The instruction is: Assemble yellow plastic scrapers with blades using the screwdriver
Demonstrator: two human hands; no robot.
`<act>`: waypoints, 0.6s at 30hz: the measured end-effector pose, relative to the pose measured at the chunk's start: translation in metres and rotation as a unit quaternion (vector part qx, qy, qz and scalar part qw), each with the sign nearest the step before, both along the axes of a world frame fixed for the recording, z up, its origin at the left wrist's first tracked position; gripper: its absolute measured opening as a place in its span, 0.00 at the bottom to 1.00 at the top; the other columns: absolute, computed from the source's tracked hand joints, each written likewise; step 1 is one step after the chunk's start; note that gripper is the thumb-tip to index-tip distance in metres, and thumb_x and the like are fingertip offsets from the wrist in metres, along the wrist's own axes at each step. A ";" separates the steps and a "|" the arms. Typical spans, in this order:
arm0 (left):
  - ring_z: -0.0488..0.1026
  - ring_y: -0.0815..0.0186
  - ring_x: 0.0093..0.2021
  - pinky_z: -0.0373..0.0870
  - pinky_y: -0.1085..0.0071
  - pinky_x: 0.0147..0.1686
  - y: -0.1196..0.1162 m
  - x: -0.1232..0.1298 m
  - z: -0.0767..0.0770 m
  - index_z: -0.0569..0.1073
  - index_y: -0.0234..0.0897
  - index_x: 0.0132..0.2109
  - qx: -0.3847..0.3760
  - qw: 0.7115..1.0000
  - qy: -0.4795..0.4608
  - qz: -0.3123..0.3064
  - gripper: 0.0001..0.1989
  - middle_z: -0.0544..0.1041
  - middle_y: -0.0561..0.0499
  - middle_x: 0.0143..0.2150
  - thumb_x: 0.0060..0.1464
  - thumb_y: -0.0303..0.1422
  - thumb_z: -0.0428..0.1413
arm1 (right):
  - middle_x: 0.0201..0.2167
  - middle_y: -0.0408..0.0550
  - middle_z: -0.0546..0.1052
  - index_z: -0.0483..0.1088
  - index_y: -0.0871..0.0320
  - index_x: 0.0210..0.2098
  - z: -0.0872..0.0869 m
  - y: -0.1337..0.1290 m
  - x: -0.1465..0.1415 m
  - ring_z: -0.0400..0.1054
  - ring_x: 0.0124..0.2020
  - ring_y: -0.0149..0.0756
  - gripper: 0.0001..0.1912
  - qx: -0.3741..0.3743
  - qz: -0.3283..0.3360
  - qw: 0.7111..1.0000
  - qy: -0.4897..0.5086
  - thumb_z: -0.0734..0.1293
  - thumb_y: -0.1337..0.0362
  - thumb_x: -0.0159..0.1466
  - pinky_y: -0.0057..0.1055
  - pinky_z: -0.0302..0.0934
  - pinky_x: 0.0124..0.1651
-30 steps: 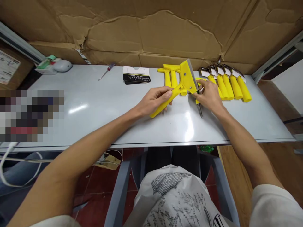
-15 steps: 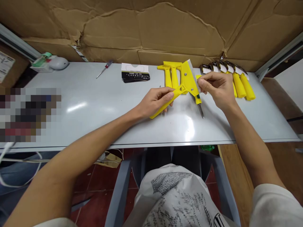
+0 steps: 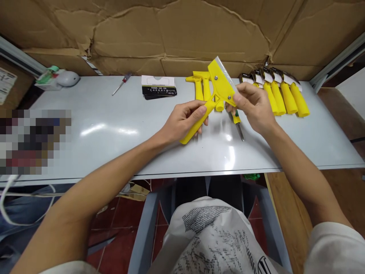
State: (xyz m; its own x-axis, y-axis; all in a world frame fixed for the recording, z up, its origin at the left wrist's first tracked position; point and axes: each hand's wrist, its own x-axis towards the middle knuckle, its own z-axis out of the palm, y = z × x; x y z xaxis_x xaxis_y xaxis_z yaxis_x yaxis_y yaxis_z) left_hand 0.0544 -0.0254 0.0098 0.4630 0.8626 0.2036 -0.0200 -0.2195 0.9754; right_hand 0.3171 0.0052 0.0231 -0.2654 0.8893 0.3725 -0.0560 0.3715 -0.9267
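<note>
A yellow scraper (image 3: pixel 220 84) with a wide head, two screws and a metal blade along its edge is held above the table. My left hand (image 3: pixel 185 121) is closed around its handle, thumb on top. At the head's lower right corner, by the end of the blade, my right hand (image 3: pixel 254 106) grips with thumb and fingers; some of those fingers are hidden behind the head. Below it lies a green and yellow screwdriver (image 3: pixel 236 118), its shaft pointing toward me. Behind the held scraper, further yellow scrapers (image 3: pixel 199 89) rest on the table, partly covered.
Several yellow scrapers with dark and white blade covers (image 3: pixel 288 99) lie in a row at the right. A black and white box (image 3: pixel 158 86) and a small screwdriver (image 3: pixel 122 84) lie toward the back. A cardboard wall (image 3: pixel 131 38) stands behind the table (image 3: pixel 114 152).
The scraper's head has swung up and left, tilting its blade. My right hand has shifted from the blade edge to the head's lower corner. My left hand keeps its hold.
</note>
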 end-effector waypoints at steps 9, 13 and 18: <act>0.79 0.56 0.68 0.75 0.49 0.72 0.068 -0.058 -0.013 0.79 0.41 0.68 0.339 0.874 0.322 0.134 0.29 0.86 0.45 0.67 0.84 0.59 0.53 | 0.35 0.42 0.82 0.78 0.48 0.33 0.000 0.014 0.018 0.74 0.34 0.36 0.25 -0.012 -0.090 0.989 0.118 0.90 0.42 0.55 0.38 0.74 0.37; 0.62 0.58 0.77 0.60 0.44 0.83 0.111 -0.123 -0.023 0.64 0.38 0.82 0.381 0.743 0.502 0.223 0.33 0.74 0.50 0.80 0.88 0.56 0.46 | 0.40 0.44 0.84 0.79 0.45 0.39 -0.004 0.029 0.033 0.78 0.43 0.45 0.24 0.014 -0.165 0.975 0.151 0.85 0.38 0.61 0.45 0.77 0.46; 0.67 0.58 0.66 0.64 0.47 0.71 0.112 -0.140 -0.026 0.72 0.40 0.74 0.358 0.681 0.600 0.219 0.42 0.82 0.52 0.68 0.86 0.62 0.28 | 0.30 0.43 0.75 0.72 0.46 0.36 -0.017 0.042 0.044 0.63 0.27 0.39 0.30 -0.026 -0.205 0.972 0.112 0.79 0.27 0.65 0.42 0.62 0.29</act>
